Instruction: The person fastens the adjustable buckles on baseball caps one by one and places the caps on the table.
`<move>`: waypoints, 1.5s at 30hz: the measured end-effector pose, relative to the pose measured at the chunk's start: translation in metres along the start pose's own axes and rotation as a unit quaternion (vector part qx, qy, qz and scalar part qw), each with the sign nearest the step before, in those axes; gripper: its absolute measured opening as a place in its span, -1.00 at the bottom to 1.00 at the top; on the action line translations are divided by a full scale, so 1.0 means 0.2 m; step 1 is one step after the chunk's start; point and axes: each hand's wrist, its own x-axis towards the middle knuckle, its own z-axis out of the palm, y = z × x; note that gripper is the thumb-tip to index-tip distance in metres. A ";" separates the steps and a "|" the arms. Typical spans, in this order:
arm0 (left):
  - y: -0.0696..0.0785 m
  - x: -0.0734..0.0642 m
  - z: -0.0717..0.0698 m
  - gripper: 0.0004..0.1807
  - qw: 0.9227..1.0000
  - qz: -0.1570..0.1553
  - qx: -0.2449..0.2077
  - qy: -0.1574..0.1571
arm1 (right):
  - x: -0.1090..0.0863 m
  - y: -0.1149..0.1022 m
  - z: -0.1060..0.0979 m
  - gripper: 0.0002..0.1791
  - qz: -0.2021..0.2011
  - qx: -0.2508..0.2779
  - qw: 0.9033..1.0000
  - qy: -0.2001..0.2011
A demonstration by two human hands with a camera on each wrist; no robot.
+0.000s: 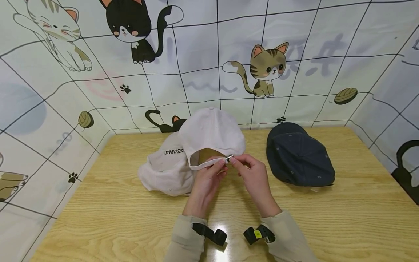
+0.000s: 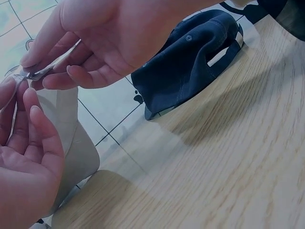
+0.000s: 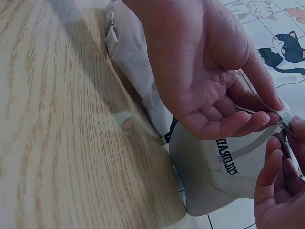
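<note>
A white cap [image 1: 212, 131] is held up with its back opening facing me. Its back strap [image 1: 204, 165] carries a small metal buckle [image 1: 229, 158]. The left hand [image 1: 207, 183] pinches the strap close to the buckle between thumb and fingers. At the buckle's other side, the right hand [image 1: 253, 176] pinches the strap end. Fingertips of both hands nearly meet there; in the left wrist view the left hand [image 2: 28, 167] and right hand [image 2: 109, 38] partly cover the strap. How far the strap is threaded cannot be made out.
Another off-white cap [image 1: 163, 167] with dark COLORADO lettering lies to the left, partly behind the held cap. On the right of the wooden table [image 1: 131, 229] lies a dark navy cap [image 1: 299, 156]. A cat-printed cloth [image 1: 203, 47] stands behind the table.
</note>
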 end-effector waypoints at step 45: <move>0.01 0.00 0.03 -0.94 0.999 0.035 0.026 0.030 | 0.04 0.08 0.01 -0.67 0.023 0.078 0.997 0.003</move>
